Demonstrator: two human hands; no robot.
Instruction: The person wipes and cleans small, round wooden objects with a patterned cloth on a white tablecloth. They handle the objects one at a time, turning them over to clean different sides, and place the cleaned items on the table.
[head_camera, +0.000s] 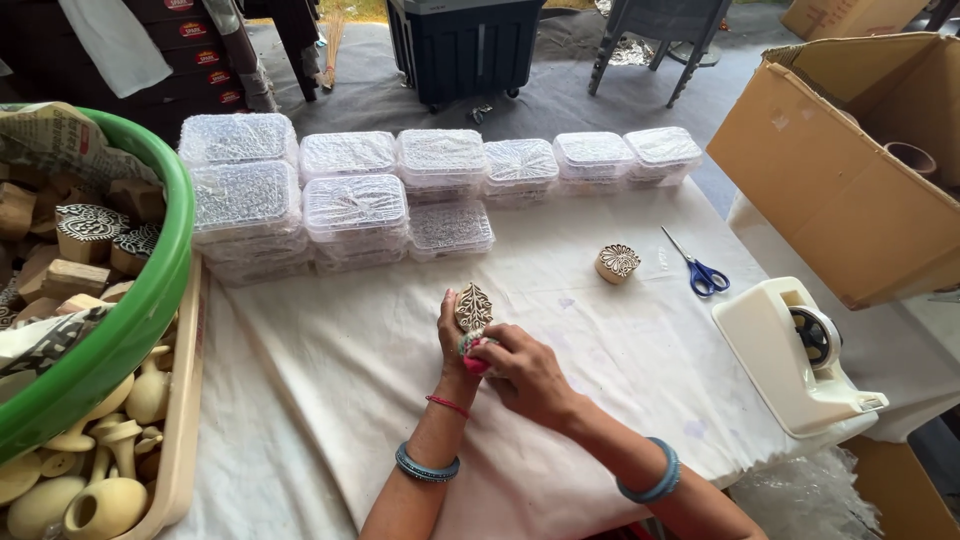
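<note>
Both hands around carved block

Beyond your grip, wrapped boxes lie stacked in rows across the white cloth. Off to its right you have a lone carved block, blue scissors, a cream tape dispenser and an open carton. Left of it sit a green tub of blocks and a tray of wooden pieces.
</note>
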